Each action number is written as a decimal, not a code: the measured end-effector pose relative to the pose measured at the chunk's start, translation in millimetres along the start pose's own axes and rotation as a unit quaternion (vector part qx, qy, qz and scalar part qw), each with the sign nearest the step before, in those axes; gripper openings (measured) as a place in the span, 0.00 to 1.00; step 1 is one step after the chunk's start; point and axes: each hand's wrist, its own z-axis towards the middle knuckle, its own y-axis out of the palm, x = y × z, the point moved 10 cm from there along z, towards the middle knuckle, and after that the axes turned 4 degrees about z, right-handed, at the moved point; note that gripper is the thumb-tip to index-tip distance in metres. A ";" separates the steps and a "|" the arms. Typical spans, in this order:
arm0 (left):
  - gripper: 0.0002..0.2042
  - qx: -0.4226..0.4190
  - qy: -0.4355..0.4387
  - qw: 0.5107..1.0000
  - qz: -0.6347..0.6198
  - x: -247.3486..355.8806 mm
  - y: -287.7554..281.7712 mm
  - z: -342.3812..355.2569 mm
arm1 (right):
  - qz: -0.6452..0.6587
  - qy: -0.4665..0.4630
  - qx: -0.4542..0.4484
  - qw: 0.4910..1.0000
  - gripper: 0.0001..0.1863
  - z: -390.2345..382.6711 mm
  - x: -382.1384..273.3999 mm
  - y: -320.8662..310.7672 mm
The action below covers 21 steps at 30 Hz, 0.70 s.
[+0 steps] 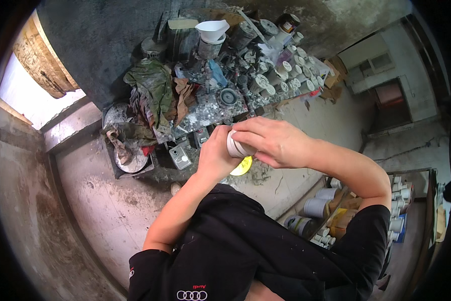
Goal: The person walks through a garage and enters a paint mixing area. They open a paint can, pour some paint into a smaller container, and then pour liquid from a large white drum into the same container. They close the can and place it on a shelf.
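Observation:
Both hands meet at chest height around a small white cylinder with ridged rings, perhaps a jar or a spool. My left hand wraps round it from the left. From the right, my right hand closes its fingers over the top and side. The palms and fingers hide much of its shape. Just below it shows a bright yellow disc, partly covered by the hands; whether it touches the cylinder I cannot tell.
Ahead stands a cluttered, paint-spattered table with rags, a white bowl, a round dark tin and several white cylinders. A grey metal box sits at its near edge. Shelves with containers stand at right.

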 end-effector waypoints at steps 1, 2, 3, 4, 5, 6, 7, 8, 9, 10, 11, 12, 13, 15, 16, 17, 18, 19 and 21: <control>0.31 -0.008 -0.018 1.000 0.000 -3.2 0.5 0.8 | 0.002 -0.011 0.012 1.000 0.28 -0.6 0.5 -2.4; 0.31 -0.002 -0.012 1.000 -0.020 -1.4 -1.9 1.4 | 0.029 0.008 0.026 0.999 0.29 -0.5 6.8 -5.6; 0.31 0.005 -0.012 0.999 -0.037 -0.5 -3.9 2.0 | 0.056 0.026 0.036 0.997 0.30 -0.6 13.4 -7.7; 0.31 0.019 0.003 0.997 -0.068 3.1 -7.5 2.4 | 0.085 0.041 0.048 0.994 0.30 -0.6 20.0 -10.5; 0.31 0.017 -0.007 0.998 -0.066 2.3 -7.7 2.4 | 0.104 0.054 0.051 0.992 0.30 -1.1 24.8 -11.7; 0.31 0.021 -0.004 0.997 -0.078 4.1 -9.1 2.4 | 0.125 0.064 0.056 0.988 0.31 -2.3 29.8 -13.1; 0.31 0.027 -0.001 0.995 -0.096 6.3 -11.2 2.1 | 0.147 0.078 0.059 0.984 0.31 -3.6 34.7 -13.7; 0.31 0.036 -0.005 0.993 -0.111 6.9 -13.0 2.3 | 0.193 0.123 0.049 0.972 0.30 -8.1 45.2 -10.7; 0.30 0.047 -0.009 0.990 -0.132 7.6 -15.8 2.1 | 0.256 0.138 0.062 0.955 0.30 -11.2 50.4 -11.2; 0.30 0.059 -0.013 0.986 -0.155 8.1 -17.9 2.4 | 0.317 0.154 0.074 0.933 0.30 -15.7 55.4 -10.5; 0.30 0.061 -0.002 0.988 -0.144 11.9 -18.8 2.8 | 0.376 0.168 0.081 0.908 0.30 -19.4 60.3 -8.1; 0.30 0.068 0.007 0.989 -0.133 15.4 -20.7 2.3 | 0.384 0.134 0.082 0.910 0.29 -20.2 54.4 -8.4; 0.29 0.077 0.013 0.990 -0.121 17.9 -22.6 2.6 | 0.381 0.139 0.082 0.910 0.29 -23.4 56.5 -6.2; 0.29 0.064 -0.007 0.984 -0.165 16.9 -19.7 1.8 | 0.380 0.133 0.089 0.911 0.29 -26.4 57.7 -1.6; 0.28 0.071 0.002 0.982 -0.175 19.4 -22.0 1.9 | 0.389 0.155 0.092 0.903 0.30 -29.6 63.2 1.3; 0.28 0.081 0.017 0.980 -0.180 23.5 -24.7 1.6 | 0.427 0.159 0.105 0.884 0.30 -31.5 66.4 3.7; 0.29 0.083 0.020 0.979 -0.186 24.9 -25.3 2.0 | 0.462 0.164 0.115 0.864 0.30 -35.2 69.7 5.1; 0.29 0.078 0.008 0.980 -0.182 24.2 -24.1 2.2 | 0.500 0.172 0.127 0.839 0.30 -38.0 73.1 8.0; 0.30 0.069 -0.016 0.982 -0.174 23.2 -20.5 2.5 | 0.533 0.153 0.129 0.822 0.29 -44.4 72.6 9.6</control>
